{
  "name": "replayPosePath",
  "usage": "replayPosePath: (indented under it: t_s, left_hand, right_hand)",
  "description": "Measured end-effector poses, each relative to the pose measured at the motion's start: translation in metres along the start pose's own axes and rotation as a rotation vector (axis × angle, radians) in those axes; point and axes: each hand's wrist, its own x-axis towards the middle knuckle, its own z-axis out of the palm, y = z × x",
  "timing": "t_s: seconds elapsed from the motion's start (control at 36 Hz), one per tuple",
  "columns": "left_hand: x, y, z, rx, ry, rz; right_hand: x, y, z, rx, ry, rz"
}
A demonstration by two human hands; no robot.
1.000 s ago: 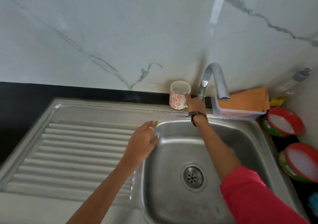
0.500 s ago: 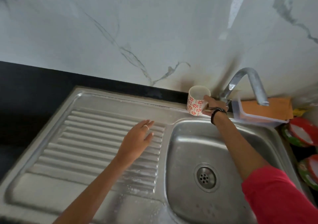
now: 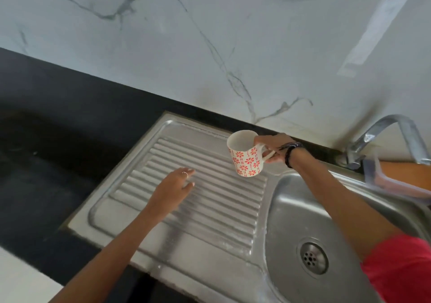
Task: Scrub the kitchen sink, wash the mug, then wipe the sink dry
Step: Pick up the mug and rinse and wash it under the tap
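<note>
right hand [image 3: 276,149] holds white mug [image 3: 245,157] with red flowers, tilted.

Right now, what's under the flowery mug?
The mug is in the air, held by its handle in the right hand. Under it lies the ridged metal draining board. The mug itself hides the patch directly beneath.

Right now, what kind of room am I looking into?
Most likely a home kitchen: a stainless steel sink with a ribbed drainboard, a curved tap against a marble-look wall, and the right hand holding a flowered mug.
</note>
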Motion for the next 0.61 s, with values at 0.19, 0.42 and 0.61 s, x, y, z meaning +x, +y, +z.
replayPosePath:
  t_s: [0.19,0.42,0.61]
  left_hand:
    - [0.045,-0.074,-0.044,0.02,-0.07,-0.03]
    - [0.113,-0.136,-0.075,0.135,-0.059,0.031]
    - [0.175,-0.157,-0.076,0.369,-0.046,0.162]
  right_hand:
    - [0.029,-0.061,0.065,-0.096,-0.008,0.0]
    - [0.065,-0.115,0.126,-0.246,0.04,0.003]
    - [0.101,-0.146,0.158,-0.418,0.042,0.046]
